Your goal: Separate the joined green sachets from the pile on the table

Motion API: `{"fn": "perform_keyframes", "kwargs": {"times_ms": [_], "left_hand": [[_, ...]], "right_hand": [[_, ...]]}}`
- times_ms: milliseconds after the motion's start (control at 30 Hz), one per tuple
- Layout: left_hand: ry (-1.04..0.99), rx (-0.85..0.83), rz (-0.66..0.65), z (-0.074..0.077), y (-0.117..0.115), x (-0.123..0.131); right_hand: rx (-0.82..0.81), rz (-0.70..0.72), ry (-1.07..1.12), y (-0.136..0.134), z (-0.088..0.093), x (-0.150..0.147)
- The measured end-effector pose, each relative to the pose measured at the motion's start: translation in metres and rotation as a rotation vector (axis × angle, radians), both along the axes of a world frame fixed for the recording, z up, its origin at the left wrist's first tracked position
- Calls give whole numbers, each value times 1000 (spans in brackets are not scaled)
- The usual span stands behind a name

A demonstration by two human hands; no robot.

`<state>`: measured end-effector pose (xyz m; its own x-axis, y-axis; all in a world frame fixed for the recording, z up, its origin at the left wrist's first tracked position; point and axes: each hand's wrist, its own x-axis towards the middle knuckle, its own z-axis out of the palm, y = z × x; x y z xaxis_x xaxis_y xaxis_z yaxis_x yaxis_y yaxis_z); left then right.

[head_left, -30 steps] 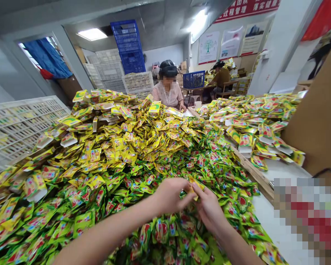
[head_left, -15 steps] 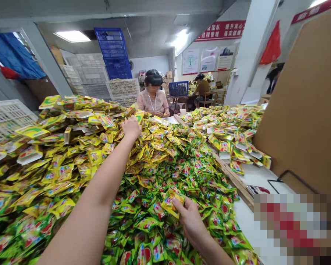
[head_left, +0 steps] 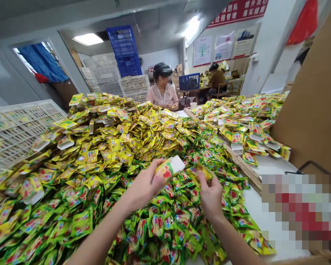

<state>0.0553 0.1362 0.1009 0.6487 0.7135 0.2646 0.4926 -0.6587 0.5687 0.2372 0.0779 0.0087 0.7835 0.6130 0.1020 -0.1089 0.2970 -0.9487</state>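
Observation:
My left hand point(head_left: 147, 186) grips a small yellow-green box point(head_left: 168, 170) whose white open flap points right. Just to its right, my right hand point(head_left: 211, 191) pinches a small yellow packet point(head_left: 202, 174) between thumb and fingers. The box and the packet are a short gap apart, held above the heap. Beneath both hands spread many green packets point(head_left: 157, 222). Yellow packets point(head_left: 143, 129) are heaped behind them, and flat yellow boxes point(head_left: 99, 106) lie on top of the pile at the far left.
A white crate point(head_left: 22, 129) stands at the left. Right of a wooden strip point(head_left: 244, 167) lie more boxes point(head_left: 237, 141) on the white table point(head_left: 260, 213). A brown board point(head_left: 311, 99) rises at the right. A person point(head_left: 164, 90) sits across, another farther back.
My left hand has come back from the far pile to the middle, now with a box. My right hand has moved up and right, still holding its packet. The view has shifted left.

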Motion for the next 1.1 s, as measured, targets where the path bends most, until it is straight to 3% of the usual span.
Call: {"fn": "perform_keyframes", "kwargs": {"times_ms": [67,133,200,333,500,600,667,800,933,1000,1100], "left_hand": [[19,55,76,-31,-29,-1],[29,206,191,-58,-42,2],[6,343,269,-79,-44,5],[-57,505,354,-102,-41,2],[0,583,334,-109,-42,-10],[62,602,279,-110,-43,-11],[46,591,251,-111,-44,-10],[-75,468,214,-112,-48,-8],[122,476,254,-112,-51,-6],[178,456,290,-110,-51,-5],[70,359,319,-107,-49,-5]], "right_hand": [[149,-200,-220,-9,4,-2],[321,-314,-473,-18,7,-8],[404,-265,-726,-25,9,-16],[284,28,-950,-27,11,-24],[1,541,-813,-21,14,-12],[-236,694,-739,-19,13,0],[-295,759,-700,-19,14,5],[-142,826,-621,-19,18,5],[-82,725,-666,-19,16,-4],[-133,698,-562,-18,13,-7],[-123,703,-293,-16,10,-8]]}}
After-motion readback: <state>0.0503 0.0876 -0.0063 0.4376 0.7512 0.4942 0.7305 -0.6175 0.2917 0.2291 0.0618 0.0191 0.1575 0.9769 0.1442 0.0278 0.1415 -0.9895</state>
